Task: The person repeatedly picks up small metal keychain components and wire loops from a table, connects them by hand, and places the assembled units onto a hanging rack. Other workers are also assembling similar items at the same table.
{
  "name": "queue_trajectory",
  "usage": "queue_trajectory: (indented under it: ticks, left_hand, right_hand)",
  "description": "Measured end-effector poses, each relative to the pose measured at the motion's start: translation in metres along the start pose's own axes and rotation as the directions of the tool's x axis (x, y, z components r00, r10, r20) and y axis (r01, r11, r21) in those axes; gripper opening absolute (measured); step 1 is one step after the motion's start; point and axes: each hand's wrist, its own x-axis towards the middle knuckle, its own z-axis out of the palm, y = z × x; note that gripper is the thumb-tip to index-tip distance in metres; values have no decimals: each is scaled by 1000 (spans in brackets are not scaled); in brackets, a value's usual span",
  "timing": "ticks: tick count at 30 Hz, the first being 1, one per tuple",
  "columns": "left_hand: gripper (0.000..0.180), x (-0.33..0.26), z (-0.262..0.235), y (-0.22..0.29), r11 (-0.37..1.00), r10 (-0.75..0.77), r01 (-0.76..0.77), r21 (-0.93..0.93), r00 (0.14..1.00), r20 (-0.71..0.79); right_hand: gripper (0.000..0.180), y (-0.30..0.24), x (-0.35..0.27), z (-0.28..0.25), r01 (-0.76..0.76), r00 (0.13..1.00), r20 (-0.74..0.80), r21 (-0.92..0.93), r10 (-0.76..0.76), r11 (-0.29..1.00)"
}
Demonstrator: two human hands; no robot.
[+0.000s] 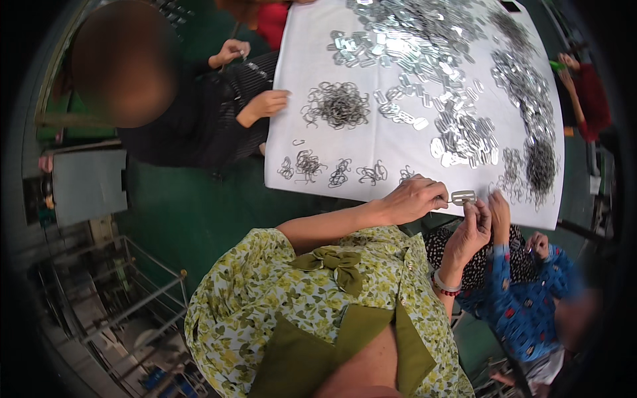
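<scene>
Near the table's front edge my two hands meet over a small flat metal buckle [463, 197] with slots. My right hand [471, 229] pinches the buckle from below between thumb and fingers; bracelets circle its wrist. My left hand [421, 198] is closed at the buckle's left side, its fingertips on a thin dark wire piece that reaches the buckle. Whether the wire passes through a slot is too small to tell. Just beyond my left hand lies a small heap of wire hooks [407, 174], partly hidden by it.
On the white-covered table [312, 56] lie a large pile of metal buckles [424, 40], a nearer buckle pile [464, 136] and a mound of wire hooks [338, 105]. Co-workers sit at the left and right; one person's hand [499, 211] is close beside my right hand.
</scene>
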Motion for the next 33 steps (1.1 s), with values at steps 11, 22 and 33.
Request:
queue_trajectory:
  ticks: [11, 22, 33]
  left_hand:
    - [89, -16, -145, -162, 649, -590, 646, 402, 761, -271]
    - [35, 4, -180, -217, 664, -597, 639, 387, 765, -240]
    - [17, 16, -150, -186, 665, -301, 186, 723, 953, 31]
  right_hand:
    - [22, 5, 9, 51, -107, 979, 186, 149, 78, 983]
    - [20, 1, 6, 3, 37, 999, -43, 167, -31, 985]
    - [22, -25, 3, -11, 212, 972, -118, 63, -204, 975]
